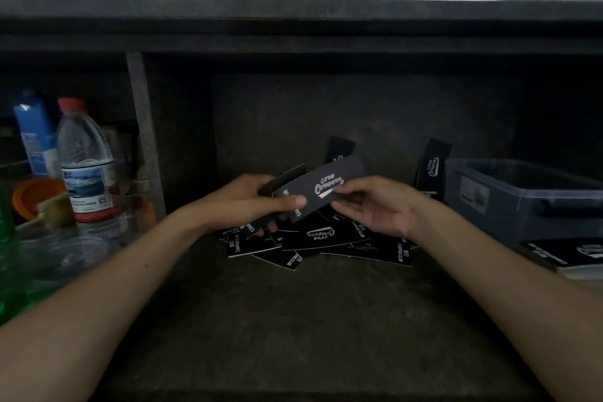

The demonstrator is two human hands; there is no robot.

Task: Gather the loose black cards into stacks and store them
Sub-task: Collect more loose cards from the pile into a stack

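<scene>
Head view, watched from my remote desk: the person's left grip (248, 202) curls round a thin bunch of black cards (326, 186), thumb pressed across the top face. It holds them just above the loose pile (323, 238), which lies mid-counter toward the back edge. The right grip (375, 206) pinches the right end of the topmost card between thumb and fingertips. I judge it is squaring that card onto the bunch, with the left acting as a clamp so the edges line up over the supply below.

Two stray cards (434, 166) stand leaning on the back wall behind the hands, so I expect any reach for them has to pass over the pile. A grey bin (522, 199) sits at the counter's (293, 320) right edge, the likely store, and its near wall must be cleared on the way in. What looks like a finished stack (561, 254) lies in front of it.

Past an upright post (145, 137) near the left edge crowd a water bottle (86, 166), a blue carton (36, 137), an orange cup (36, 196) and a green bottle (6, 254). They are well apart from the cards.
</scene>
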